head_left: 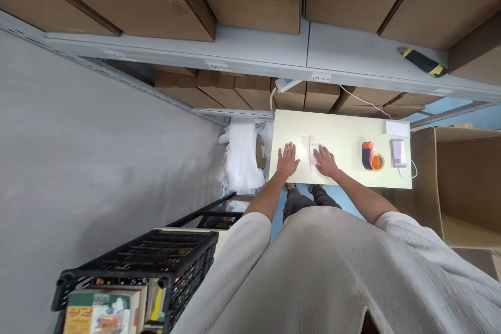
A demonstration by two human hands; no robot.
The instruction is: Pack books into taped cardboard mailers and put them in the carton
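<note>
At centre right, the table (346, 133) leaves a bare stretch between the right hand (324, 160) and the dispenser (369, 155). Beyond, the device (398, 153) and white box (397, 129) crowd its right end. Across the upper frame, the shelf (254, 64) bars the way.

We look down at a pale yellow table (340, 130). Our left hand (287, 160) lies palm down on the table's left part, fingers spread; our right hand (325, 160) rests flat on a small printed paper item (317, 142), also in the table's left half. Toward the table's right end we see an orange tape dispenser (368, 154), then a purple-screened device (398, 153), blurred, and a white box (397, 129). Left of the table lie white wrapping sheets (245, 154); right of it stands an open carton (469, 182). Beyond the table's far edge, cardboard boxes (250, 91) fill a grey rack (254, 47).
</note>
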